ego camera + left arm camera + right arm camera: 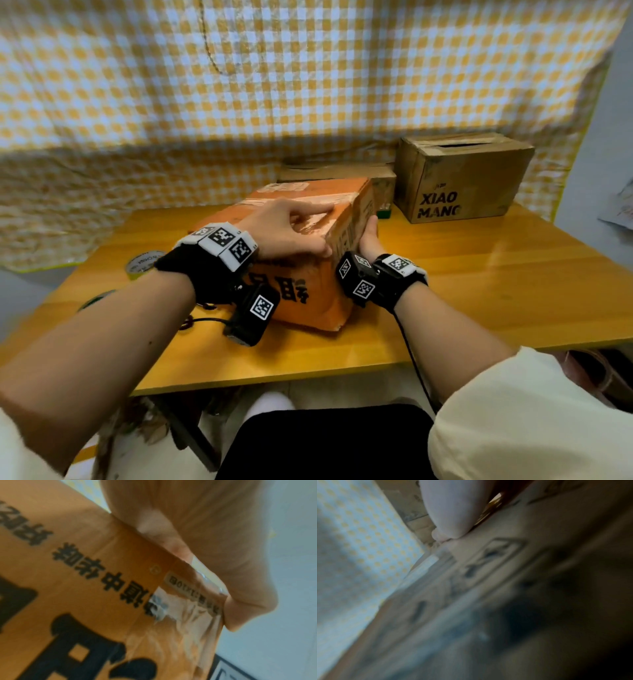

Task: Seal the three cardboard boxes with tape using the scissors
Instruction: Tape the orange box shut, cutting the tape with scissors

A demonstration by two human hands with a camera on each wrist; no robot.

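An orange cardboard box with black print lies in the middle of the wooden table, its top flaps down under clear tape. My left hand rests on the top near the right front corner, forefinger stretched along the tape and thumb down at the front edge. In the left wrist view the thumb presses wrinkled clear tape onto the orange box. My right hand lies flat against the box's right side. A brown "XIAO MANG" box and a low brown box stand behind. No scissors are visible.
A roll of tape lies on the table at the left, with a dark round thing nearer the left edge. A small green object sits between the boxes. Checked cloth hangs behind.
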